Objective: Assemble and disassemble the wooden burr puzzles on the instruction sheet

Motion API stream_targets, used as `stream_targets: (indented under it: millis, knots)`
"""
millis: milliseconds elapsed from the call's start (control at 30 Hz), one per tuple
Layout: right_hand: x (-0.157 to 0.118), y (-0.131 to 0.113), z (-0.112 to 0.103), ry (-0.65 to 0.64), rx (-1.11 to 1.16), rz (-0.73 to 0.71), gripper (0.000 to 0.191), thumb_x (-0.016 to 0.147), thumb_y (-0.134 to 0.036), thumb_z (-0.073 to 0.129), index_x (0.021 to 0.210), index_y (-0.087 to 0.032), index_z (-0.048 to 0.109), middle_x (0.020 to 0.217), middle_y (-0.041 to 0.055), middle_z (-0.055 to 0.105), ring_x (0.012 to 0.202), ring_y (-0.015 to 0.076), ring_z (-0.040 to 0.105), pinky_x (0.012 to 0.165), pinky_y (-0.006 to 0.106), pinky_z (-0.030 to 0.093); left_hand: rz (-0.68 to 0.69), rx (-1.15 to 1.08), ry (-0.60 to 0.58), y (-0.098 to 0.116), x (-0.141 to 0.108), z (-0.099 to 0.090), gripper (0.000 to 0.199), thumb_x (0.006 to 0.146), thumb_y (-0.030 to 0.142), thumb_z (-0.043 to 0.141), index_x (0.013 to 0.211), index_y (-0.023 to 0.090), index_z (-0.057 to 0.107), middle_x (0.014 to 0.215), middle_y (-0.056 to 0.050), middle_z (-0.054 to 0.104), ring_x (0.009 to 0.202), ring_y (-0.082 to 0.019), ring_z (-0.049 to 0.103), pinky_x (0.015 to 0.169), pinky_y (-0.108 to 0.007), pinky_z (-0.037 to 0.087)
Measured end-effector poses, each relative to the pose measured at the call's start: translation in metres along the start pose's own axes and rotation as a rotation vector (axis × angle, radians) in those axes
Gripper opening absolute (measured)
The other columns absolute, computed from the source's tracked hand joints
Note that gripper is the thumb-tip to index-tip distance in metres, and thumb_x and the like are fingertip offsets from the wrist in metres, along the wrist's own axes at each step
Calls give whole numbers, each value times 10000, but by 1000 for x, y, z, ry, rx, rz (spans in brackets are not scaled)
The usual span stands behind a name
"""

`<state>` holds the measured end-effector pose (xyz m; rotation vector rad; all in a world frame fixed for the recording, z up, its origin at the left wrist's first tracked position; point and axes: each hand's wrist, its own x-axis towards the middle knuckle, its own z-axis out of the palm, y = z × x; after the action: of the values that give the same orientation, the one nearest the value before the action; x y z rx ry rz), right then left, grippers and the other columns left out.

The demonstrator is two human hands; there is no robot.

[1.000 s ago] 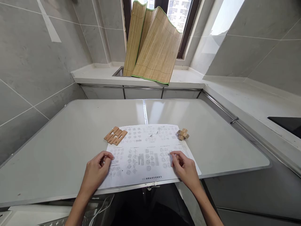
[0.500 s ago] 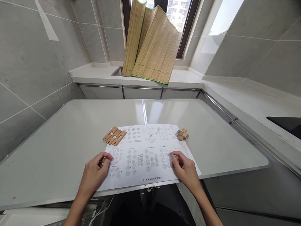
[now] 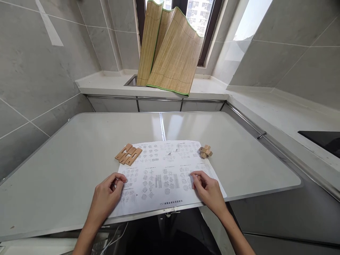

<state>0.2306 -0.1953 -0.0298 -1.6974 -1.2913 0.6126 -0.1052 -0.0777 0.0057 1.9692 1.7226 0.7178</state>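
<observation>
A white instruction sheet (image 3: 170, 177) printed with small diagrams lies upside down to me at the table's near edge. My left hand (image 3: 108, 191) rests on its left side, fingers loosely curled, with nothing visible in them. Over the right side sits my right hand (image 3: 208, 189), thumb and fingers curled together, also showing no object. Three flat wooden puzzle pieces (image 3: 129, 154) with cut-out slots lie side by side beyond my left hand, partly on the sheet. At the sheet's far right corner stands an assembled wooden burr puzzle (image 3: 205, 151), apart from both hands.
The sheet lies on a pale folding table (image 3: 79, 152) with a seam down its middle. Behind it, a folded bamboo mat (image 3: 172, 53) leans by the window over a sink (image 3: 130, 82). A counter (image 3: 278, 106) runs along the right; cables (image 3: 114, 241) hang below the front edge.
Both hands keep the same pose on the sheet, and the wooden pieces stay where they were. The whole view has shifted very slightly.
</observation>
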Motion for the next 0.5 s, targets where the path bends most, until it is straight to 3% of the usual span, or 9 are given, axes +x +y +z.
stream_targets:
  millis: [133,333,500]
  knots:
    - [9,6,-11,-9,42,18,438,1020,-599,518,1023,-206,711,643,-1,663,517,173,570,600,298,480,7,-4,0,1,0,-1,282,823,407,479,776,238,698,568,37,565,508,-149,441,551,-262,377]
    - [48,29,-38,272,-37,111,462,964,-634,557,1118,-200,598,679,5,719,531,199,629,618,323,491,24,-14,4,-1,0,0,279,831,414,485,781,241,699,552,41,536,514,-154,445,554,-258,376]
    - [83,38,-50,232,-173,258,487,936,-698,552,1074,-231,544,694,9,746,584,238,677,642,339,456,32,-4,-3,-1,0,-2,276,836,399,480,781,240,698,557,41,539,519,-155,454,562,-257,381]
